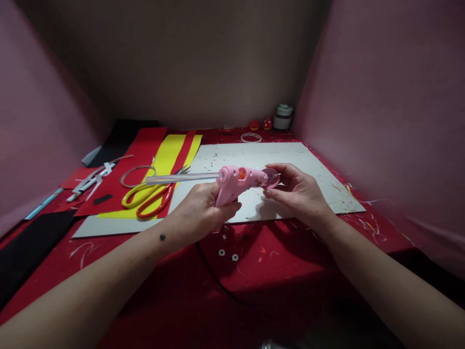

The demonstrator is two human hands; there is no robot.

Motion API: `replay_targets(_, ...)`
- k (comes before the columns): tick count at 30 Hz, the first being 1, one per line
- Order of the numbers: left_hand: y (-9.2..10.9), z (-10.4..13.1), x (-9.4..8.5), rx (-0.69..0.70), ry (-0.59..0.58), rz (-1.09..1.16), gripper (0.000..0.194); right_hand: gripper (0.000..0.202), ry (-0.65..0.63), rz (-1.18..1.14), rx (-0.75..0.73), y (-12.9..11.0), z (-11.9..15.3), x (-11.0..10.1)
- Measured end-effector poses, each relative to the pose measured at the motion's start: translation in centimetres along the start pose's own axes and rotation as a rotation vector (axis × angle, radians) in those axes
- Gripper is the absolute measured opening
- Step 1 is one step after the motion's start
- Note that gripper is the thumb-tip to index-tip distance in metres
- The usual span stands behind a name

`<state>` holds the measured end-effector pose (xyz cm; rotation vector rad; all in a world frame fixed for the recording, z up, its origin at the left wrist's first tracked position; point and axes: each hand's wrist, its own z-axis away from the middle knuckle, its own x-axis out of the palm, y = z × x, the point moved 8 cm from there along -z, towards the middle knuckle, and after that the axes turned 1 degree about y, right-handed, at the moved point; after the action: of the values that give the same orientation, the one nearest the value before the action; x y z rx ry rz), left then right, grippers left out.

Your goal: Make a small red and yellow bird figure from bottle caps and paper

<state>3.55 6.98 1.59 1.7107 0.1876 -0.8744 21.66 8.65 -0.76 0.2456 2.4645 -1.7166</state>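
My left hand point(205, 211) is wrapped round the handle of a pink hot glue gun point(232, 180). A long clear glue stick point(181, 179) sticks out of its back end. My right hand point(296, 191) pinches a small round ridged paper piece point(271, 179), dark pink in this light, between thumb and fingers. The gun's nozzle end is at this piece; whether it touches cannot be made out. Both hands are above the near part of a pale board point(232, 155). On the red cloth below lie two small white-and-black paper eyes point(228, 255).
Scissors point(148, 196) with yellow and red handles lie left on yellow point(170, 145) and red corrugated sheets point(145, 145). A tape ring point(251, 138), small red figures point(268, 123) and a lidded jar point(283, 117) stand at the back. A black cord point(218, 281) hangs below; pink walls point(392, 97) flank the table.
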Motion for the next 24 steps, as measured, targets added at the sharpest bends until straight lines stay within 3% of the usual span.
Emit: replay_targets(24, -0.34, -0.21, 0.10, 0.038, -0.006, -0.098, 0.019, 0.046, -0.015, -0.021, 0.006, 0.05, -0.06, 0.10)
